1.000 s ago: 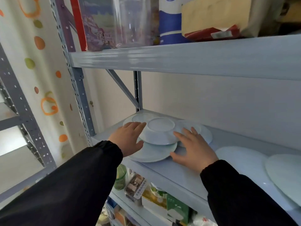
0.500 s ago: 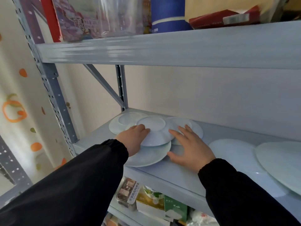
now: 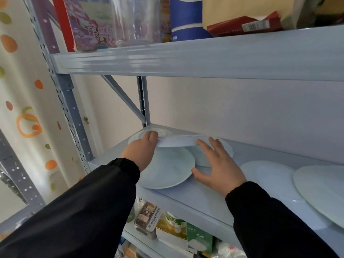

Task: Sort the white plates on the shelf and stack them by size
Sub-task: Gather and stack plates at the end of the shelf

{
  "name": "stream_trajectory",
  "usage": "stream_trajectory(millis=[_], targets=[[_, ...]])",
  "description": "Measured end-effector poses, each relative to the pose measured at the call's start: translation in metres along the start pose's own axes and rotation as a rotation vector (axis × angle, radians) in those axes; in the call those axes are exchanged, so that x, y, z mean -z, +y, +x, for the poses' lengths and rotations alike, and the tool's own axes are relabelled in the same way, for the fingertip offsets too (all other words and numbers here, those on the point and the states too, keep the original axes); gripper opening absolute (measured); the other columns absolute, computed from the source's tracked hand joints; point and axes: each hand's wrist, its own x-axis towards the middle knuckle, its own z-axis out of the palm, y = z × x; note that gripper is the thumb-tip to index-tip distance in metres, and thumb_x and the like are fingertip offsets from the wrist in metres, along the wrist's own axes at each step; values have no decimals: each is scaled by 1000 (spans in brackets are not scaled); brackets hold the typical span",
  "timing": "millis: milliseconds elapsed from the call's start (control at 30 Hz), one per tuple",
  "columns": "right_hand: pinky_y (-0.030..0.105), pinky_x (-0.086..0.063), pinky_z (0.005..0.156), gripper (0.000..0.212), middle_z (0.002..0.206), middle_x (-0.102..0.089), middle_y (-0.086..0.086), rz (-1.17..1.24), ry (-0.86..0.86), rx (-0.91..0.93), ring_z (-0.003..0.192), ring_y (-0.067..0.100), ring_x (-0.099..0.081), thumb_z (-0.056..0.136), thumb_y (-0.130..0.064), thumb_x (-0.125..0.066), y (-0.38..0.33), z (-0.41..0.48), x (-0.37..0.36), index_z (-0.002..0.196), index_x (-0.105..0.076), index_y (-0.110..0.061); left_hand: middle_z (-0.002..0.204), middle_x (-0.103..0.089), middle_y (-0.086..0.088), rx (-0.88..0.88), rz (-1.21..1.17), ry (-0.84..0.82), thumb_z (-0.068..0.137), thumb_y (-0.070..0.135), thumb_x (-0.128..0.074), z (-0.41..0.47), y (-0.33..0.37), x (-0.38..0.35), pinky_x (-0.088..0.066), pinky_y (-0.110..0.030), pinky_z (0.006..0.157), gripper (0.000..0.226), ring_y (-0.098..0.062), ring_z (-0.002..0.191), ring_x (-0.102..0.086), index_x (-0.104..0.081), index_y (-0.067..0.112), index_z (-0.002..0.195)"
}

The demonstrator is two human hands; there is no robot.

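Observation:
Several white plates lie on the pale blue middle shelf [image 3: 204, 198]. My left hand [image 3: 142, 152] grips the left rim of a small white plate [image 3: 176, 142] and holds it raised and nearly level above a medium plate [image 3: 167, 170]. Another small plate [image 3: 143, 135] lies behind my left hand at the back left. My right hand [image 3: 217, 164], fingers spread and straight, touches the right rim of the raised plate and rests over a further small plate [image 3: 226, 148]. Two large plates [image 3: 270, 175] [image 3: 320, 190] overlap at the right.
The upper shelf beam [image 3: 186, 58] hangs close above, carrying a clear jar [image 3: 134, 21], a blue container and boxes. A diagonal brace and upright post [image 3: 143, 101] stand at the back left corner. The lower shelf holds packaged goods [image 3: 167, 224]. A wall backs the shelf.
The small plate on top of the pile has risen off the medium plate, lifted by my left hand at its rim. My right hand has stayed beside it, fingers spread.

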Motion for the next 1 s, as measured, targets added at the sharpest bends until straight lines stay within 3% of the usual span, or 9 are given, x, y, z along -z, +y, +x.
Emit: stream_trajectory(millis=[133,267,433,567,633,700,767,833,1000], targets=[[37,-19,120,89,164,0,-7,63,77,5,150,9,7,77,-66,-52,0,-1,5,151,-5,-47,126,-55,-12,214,-225,49,98,6,-36,-3,-4,24,-50,-45,76,36,-40,89,-61,-45,14,132],[36,-24,115,89,164,-6,-3,123,175,-1,151,12,1,79,-58,-58,-1,-1,4,152,-9,-44,99,-60,-8,432,-597,137,96,12,-38,-14,-4,44,-49,-40,64,16,-30,78,-60,-49,12,107],[33,-21,113,89,164,-9,1,194,269,-6,151,12,-2,80,-60,-55,-1,-1,5,153,-10,-40,97,-70,-21,762,-1485,-70,90,-6,-41,-31,21,50,-61,-40,65,28,-35,75,-73,-58,10,106],[35,-25,112,88,164,-8,-1,193,250,-24,150,11,-2,81,-56,-57,0,-3,6,153,-9,-40,103,-68,-27,965,-1709,-277,93,-14,-41,-43,31,36,-60,-36,56,29,-40,78,-72,-52,-1,117],[35,-25,113,88,164,-8,-2,184,234,-27,150,10,-1,81,-56,-57,-1,-3,7,153,-9,-39,91,-72,-25,1036,-1661,-312,92,-13,-43,-41,27,28,-61,-46,64,21,-39,78,-72,-55,-2,105],[33,-25,112,88,164,-8,-2,180,223,-25,150,10,-1,81,-56,-56,-1,-3,7,153,-9,-38,78,-74,-17,928,-1307,-316,87,-5,-51,-34,17,19,-59,-52,77,16,-37,79,-72,-57,-5,102],[33,-26,112,88,164,-8,-1,178,215,-25,150,10,-1,81,-57,-57,-2,-3,7,153,-10,-39,108,-69,-13,697,-787,-387,85,10,-59,-31,9,17,-58,-41,81,38,-31,82,-71,-51,-5,119],[32,-25,111,88,164,-7,-2,175,200,-34,150,10,0,80,-58,-55,-1,-4,7,153,-10,-39,135,-42,-10,519,-440,-447,87,24,-63,-34,10,19,-50,-31,83,53,-28,99,-63,-45,5,133],[34,-25,113,87,164,-6,-2,167,185,-43,150,11,1,79,-60,-54,-3,-3,7,153,-12,-39,143,-41,-6,395,-367,-488,90,43,-59,-38,12,5,-41,-29,94,59,-25,121,-51,-47,18,142]])
